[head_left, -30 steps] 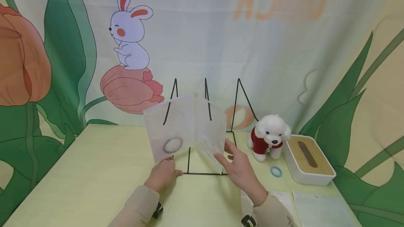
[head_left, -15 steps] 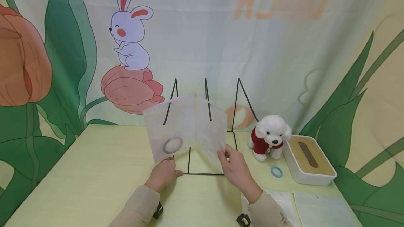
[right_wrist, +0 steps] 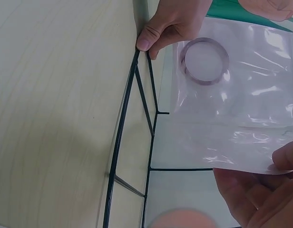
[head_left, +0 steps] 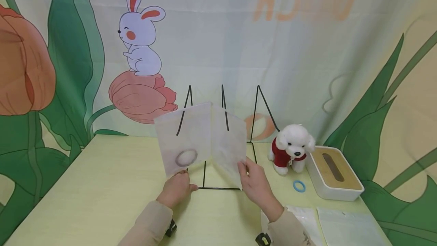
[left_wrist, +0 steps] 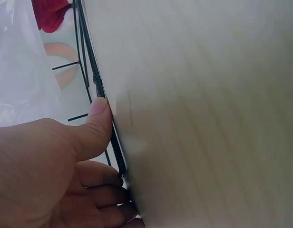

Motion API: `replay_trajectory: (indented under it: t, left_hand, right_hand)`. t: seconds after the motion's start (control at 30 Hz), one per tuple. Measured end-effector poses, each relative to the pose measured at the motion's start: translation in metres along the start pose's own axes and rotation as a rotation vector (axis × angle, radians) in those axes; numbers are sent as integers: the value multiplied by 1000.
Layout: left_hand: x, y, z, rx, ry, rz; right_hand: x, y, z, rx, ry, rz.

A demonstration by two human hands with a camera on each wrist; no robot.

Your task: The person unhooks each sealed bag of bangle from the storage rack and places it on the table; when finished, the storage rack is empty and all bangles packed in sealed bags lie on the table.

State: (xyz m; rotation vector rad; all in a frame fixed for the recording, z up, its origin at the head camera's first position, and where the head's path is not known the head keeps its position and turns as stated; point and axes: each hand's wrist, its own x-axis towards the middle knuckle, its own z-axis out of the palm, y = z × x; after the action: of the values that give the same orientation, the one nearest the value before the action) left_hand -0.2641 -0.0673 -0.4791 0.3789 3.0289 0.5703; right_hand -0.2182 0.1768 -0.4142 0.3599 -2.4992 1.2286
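Note:
A black wire rack (head_left: 220, 188) with tall bent prongs stands on the table. A translucent plastic bag (head_left: 191, 130) hangs spread across its left and middle prongs. Inside the bag's left part shows a pinkish bangle (right_wrist: 226, 64). My left hand (head_left: 175, 191) grips the rack's base wire at the front left corner, thumb on the wire (left_wrist: 92, 128). My right hand (head_left: 257, 185) pinches the bag's lower right edge between thumb and fingers, as the right wrist view also shows.
Right of the rack sits a white plush dog (head_left: 295, 145) in a red top. Beside it are a blue ring (head_left: 294, 186) and a white tissue box (head_left: 331, 191) with a wooden lid. Flat plastic bags (head_left: 348, 227) lie at the front right.
My right hand has shifted slightly left and closed its thumb and fingers onto the bag's edge. The bag's right side has moved slightly outward. My left hand stays put.

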Motion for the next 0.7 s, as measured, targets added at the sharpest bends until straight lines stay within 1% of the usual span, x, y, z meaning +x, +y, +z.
replay_trajectory:
  t: [0.1, 0.33, 0.57, 0.7]
  left_hand:
    - [0, 0, 0, 0, -3, -1]
    - [-1, 2, 0, 13, 17, 5]
    - [-1, 2, 0, 8, 17, 1]
    - [-1, 1, 1, 8, 24, 7]
  right_hand:
    - [-2, -1, 0, -11, 11, -4]
    - [-6, -3, 1, -3, 23, 2]
    - [-12, -11, -1, 0, 29, -27]
    - [-16, -16, -2, 1, 19, -11]
